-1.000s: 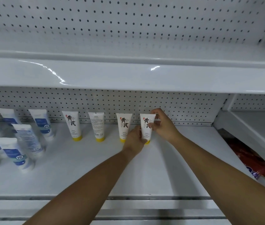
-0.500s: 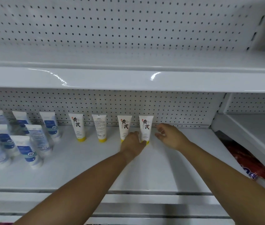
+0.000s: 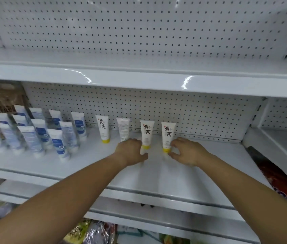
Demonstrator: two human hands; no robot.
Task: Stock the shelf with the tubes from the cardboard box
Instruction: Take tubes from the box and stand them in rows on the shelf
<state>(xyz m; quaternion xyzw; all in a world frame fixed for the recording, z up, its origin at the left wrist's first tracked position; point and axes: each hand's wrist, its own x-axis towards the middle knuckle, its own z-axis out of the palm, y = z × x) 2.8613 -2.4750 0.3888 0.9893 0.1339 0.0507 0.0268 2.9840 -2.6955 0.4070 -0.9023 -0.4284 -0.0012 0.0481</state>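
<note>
On the white glossy shelf (image 3: 156, 175), by the head view, four smooth cream tubes stand upright on yellow caps along the pegboard (image 3: 200, 120). The left hand (image 3: 131, 153) curls round the cap of the third tube (image 3: 147, 133); the right hand (image 3: 187, 153) pinches the cap of the fourth tube (image 3: 168, 134). Each tube rises straight up just beyond its hand.
</note>
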